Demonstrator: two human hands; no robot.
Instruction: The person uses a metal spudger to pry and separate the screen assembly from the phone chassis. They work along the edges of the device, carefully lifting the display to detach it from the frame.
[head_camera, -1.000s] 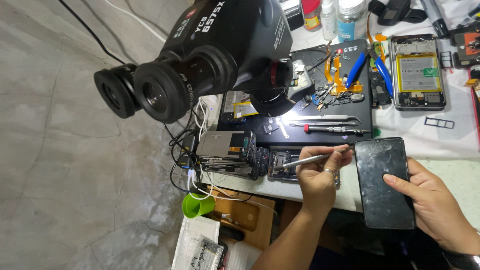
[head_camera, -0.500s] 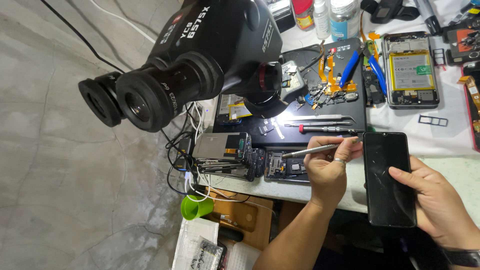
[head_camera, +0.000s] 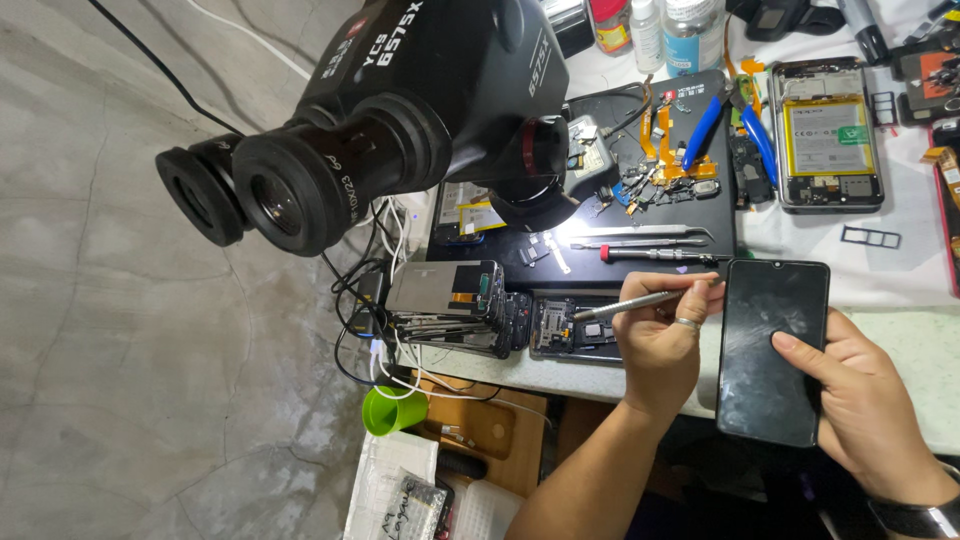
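Observation:
My left hand (head_camera: 660, 345), with a ring on one finger, grips a slim silver metal tool (head_camera: 625, 303). The tool's tip points left at an opened phone (head_camera: 575, 328) lying near the table's front edge. My right hand (head_camera: 865, 405) holds a black phone (head_camera: 772, 350) with its dark screen up and my thumb resting on the glass. This phone sits just right of my left hand, partly over the table edge. A watch strap shows at my right wrist.
A large black stereo microscope (head_camera: 400, 120) hangs over the bench at the left, above a black work mat (head_camera: 640, 205) with tweezers, a screwdriver and small parts. Another opened phone (head_camera: 828, 135) and bottles (head_camera: 660, 30) lie further back. Stacked phone parts (head_camera: 445, 300), cables and a green cup (head_camera: 390, 410) are at the left edge.
The view has shifted a little. Both hands keep their holds; the black phone has edged slightly toward the mat, and the tool tip stays by the opened phone.

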